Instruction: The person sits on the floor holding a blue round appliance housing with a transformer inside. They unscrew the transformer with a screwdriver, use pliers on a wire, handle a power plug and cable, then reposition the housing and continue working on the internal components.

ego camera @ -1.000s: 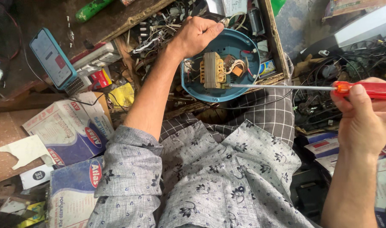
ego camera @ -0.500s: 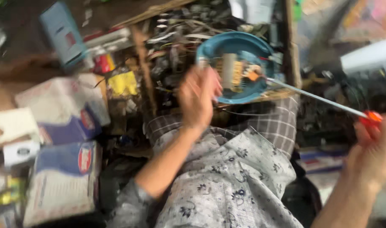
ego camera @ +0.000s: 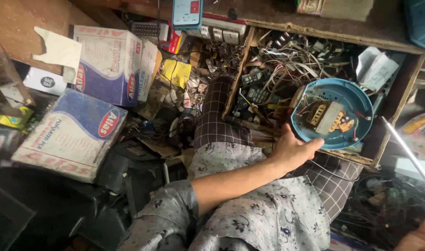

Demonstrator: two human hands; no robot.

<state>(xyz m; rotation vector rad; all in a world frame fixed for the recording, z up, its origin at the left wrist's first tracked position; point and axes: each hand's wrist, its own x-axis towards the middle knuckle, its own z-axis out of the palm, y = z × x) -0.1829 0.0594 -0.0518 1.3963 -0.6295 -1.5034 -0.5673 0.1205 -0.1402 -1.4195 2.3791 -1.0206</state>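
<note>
Our left hand (ego camera: 293, 151) rests open-palmed against the near rim of the blue shell (ego camera: 356, 100), fingers loosely spread, gripping nothing. The transformer (ego camera: 325, 117) sits inside, just beyond the fingertips. Our right hand (ego camera: 419, 238) (mostly out of frame) shows no readable grip; the screwdriver shaft (ego camera: 407, 152) slants above it

— Where does the view look from?
— From the person's head, steeply down over lap and left hand (ego camera: 293, 151).
— How near?
— Close: the wooden drawer (ego camera: 242, 69) and blue round casing (ego camera: 356, 100) fill the upper right.
</note>
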